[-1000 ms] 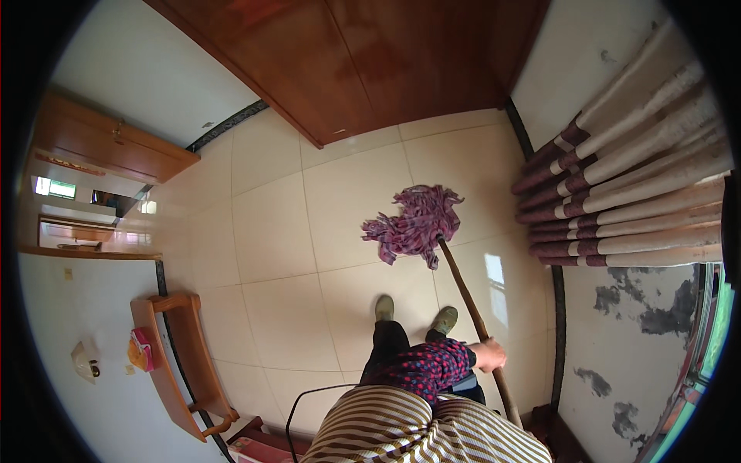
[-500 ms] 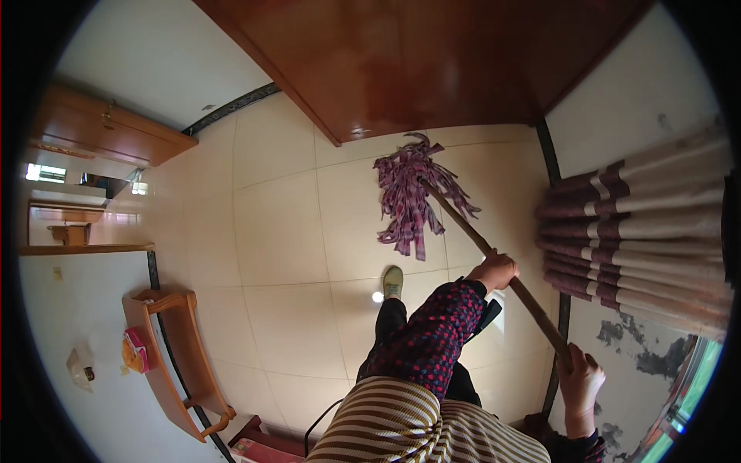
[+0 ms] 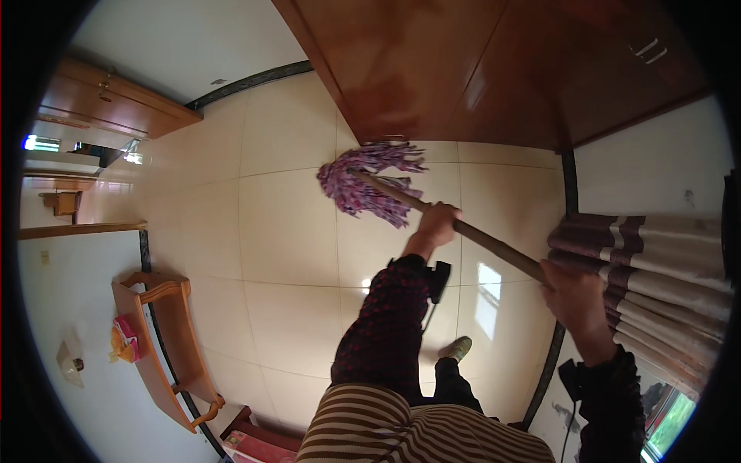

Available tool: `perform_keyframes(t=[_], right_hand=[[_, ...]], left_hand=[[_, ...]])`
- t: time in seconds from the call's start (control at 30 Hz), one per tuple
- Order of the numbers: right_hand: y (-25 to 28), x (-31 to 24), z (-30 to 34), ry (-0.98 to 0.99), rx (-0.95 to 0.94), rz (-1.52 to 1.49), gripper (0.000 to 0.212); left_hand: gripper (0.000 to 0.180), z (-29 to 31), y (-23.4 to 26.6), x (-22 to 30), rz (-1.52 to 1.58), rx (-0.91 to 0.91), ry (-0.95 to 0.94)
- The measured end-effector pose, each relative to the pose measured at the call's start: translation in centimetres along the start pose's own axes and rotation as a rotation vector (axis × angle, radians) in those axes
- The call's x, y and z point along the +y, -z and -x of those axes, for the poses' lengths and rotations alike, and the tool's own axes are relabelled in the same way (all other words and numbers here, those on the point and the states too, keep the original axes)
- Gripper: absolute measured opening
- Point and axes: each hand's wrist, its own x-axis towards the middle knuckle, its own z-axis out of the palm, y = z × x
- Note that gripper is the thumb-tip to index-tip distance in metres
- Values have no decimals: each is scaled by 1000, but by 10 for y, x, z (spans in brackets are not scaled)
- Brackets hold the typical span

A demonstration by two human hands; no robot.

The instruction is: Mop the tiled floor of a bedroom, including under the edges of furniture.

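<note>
A rag mop [image 3: 373, 180] with purple and pink plaid cloth strips lies spread on the tiled floor, close to the corner of the wooden cabinet. Its long wooden handle [image 3: 494, 245] slants down to the right, toward me. My left hand [image 3: 438, 224] grips the handle about midway along the visible shaft, wrist above the floor. Higher up, my right hand [image 3: 573, 297] is closed around the handle's upper end; it is slightly blurred. Trailing strips of the mop point to the right of its head.
A large reddish-brown cabinet [image 3: 432, 69] stands ahead. Striped curtains [image 3: 656, 262] hang at the right by a window [image 3: 670, 424]. On the left are a wooden rack [image 3: 166, 347] and an open wooden door [image 3: 123, 108]. Cream tiles [image 3: 285, 224] cover the floor.
The mop head has moved left, with its strips now trailing right. Both my hands have shifted left and farther forward with the handle. A different foot now shows at the lower right.
</note>
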Motion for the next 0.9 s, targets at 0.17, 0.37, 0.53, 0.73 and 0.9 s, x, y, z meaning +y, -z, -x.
perform_keyframes(t=[0.17,0.37,0.53,0.73,0.9], right_hand=[[-65,-84,-35,82,-257,195,21],[-129,-134,-49,75,-511,-89,47],[-118,-127,-31,-51,-590,-207,46],[-72,-105,71,-305,-598,-381,33],[-51,-102,198,-428,-560,-458,32]], left_hand=[[15,68,34,-105,-117,94,167],[16,113,47,-137,-318,-58,422],[17,125,33,-135,-245,-34,408],[18,147,-17,-65,-277,-13,210],[17,188,-78,17,-265,-136,49]])
